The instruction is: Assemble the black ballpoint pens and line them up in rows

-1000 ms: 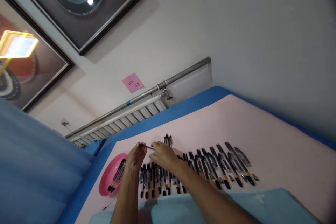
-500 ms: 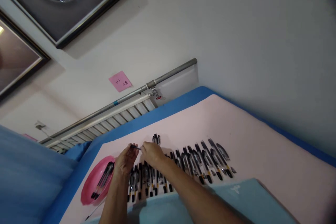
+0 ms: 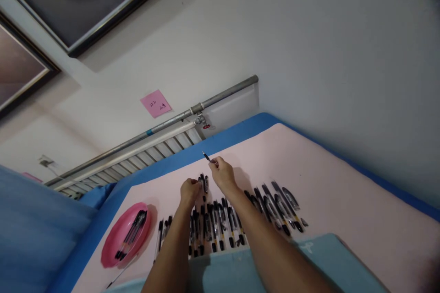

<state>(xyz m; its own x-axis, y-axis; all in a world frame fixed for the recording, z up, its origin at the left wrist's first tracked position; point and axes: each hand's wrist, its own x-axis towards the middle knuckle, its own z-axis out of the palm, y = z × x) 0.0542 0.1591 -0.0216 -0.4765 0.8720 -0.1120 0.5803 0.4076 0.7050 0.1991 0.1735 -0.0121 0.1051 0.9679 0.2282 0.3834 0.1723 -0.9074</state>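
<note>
My right hand [image 3: 222, 175] is raised over the pink mat [image 3: 343, 192] and pinches a small black pen part [image 3: 206, 157] between its fingertips. My left hand [image 3: 190, 191] rests closed on the mat, its fingers at the two black pens [image 3: 204, 182] lying apart at the far end of the row; whether it grips them is hidden. A long row of black pens [image 3: 237, 219] lies side by side on the mat below both hands. A pink dish [image 3: 113, 249] at the left holds several more black pens.
The mat lies on a blue-covered table [image 3: 240, 135] against a white wall. A metal pipe [image 3: 178, 116] and a radiator [image 3: 144, 158] run behind it. A light blue cloth [image 3: 326, 265] covers the near edge. A pink note [image 3: 155, 103] is stuck on the wall.
My hands, which met over one pen piece, have parted. The right hand has lifted away up and right with the black part, and the left has moved to the two far pens.
</note>
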